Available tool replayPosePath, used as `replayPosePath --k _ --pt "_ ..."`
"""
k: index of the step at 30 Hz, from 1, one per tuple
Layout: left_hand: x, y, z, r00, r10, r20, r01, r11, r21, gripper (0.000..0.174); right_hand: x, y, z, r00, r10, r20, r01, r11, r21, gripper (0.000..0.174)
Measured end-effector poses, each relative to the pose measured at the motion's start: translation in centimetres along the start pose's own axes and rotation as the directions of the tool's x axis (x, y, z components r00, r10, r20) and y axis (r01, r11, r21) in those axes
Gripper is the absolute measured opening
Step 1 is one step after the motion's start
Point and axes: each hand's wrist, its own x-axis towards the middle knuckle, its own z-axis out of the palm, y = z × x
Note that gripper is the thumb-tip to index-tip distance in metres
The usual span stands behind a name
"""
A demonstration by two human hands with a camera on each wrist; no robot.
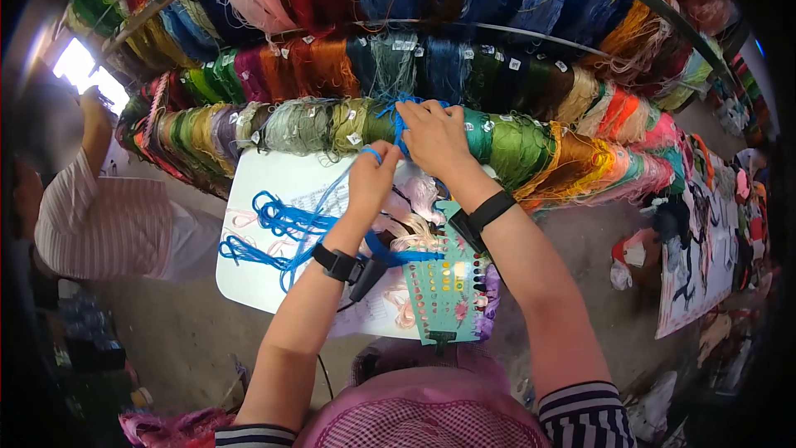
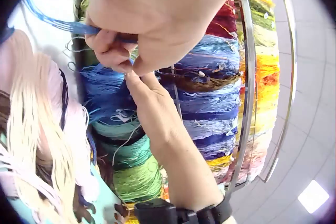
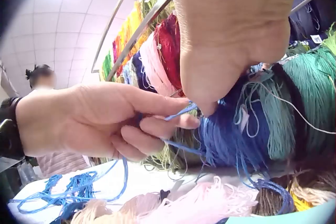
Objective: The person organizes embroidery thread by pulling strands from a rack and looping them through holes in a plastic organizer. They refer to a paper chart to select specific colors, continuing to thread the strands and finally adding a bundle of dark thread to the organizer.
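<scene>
Head view shows our left hand (image 1: 373,182) pinching blue thread (image 1: 371,154) beside the racked blue skein (image 3: 236,137) that our right hand (image 1: 437,139) grips, with looped blue strands (image 1: 320,221) already on the white board (image 1: 249,282) and, we judge, the pinched length not yet free.

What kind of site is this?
Probably an embroidery-thread workroom or shop: racks of coloured thread skeins, many bearing small white tags, and a green card with rows of colour samples.
</scene>
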Motion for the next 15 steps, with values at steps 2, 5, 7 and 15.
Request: replayPosePath --k 2,5,7,15 --pt "-2.3 0.7 -0.6 1.000 -0.015 0.015 0.015 1.000 0.001 0.022 0.0 0.2 0.4 1.000 -0.011 -0.005 0.011 1.000 -0.030 0.044" --pt "-7.0 1.8 -2.9 0.993 -0.112 0.036 0.115 0.984 -0.134 0.021 0.0 0.4 1.0 0.999 -0.023 -0.046 0.021 0.999 -0.041 0.041" --pt "-10.4 2.6 -5.5 0.962 -0.252 0.102 0.270 0.929 -0.254 0.019 0.1 0.2 1.0 1.000 -0.009 -0.016 0.008 0.998 -0.067 0.040" --pt "-26.6 -0.1 -19.1 0.871 -0.487 0.070 0.448 0.726 -0.521 0.014 0.4 -0.2 0.8 0.997 0.037 0.070 -0.029 0.994 -0.109 0.039"
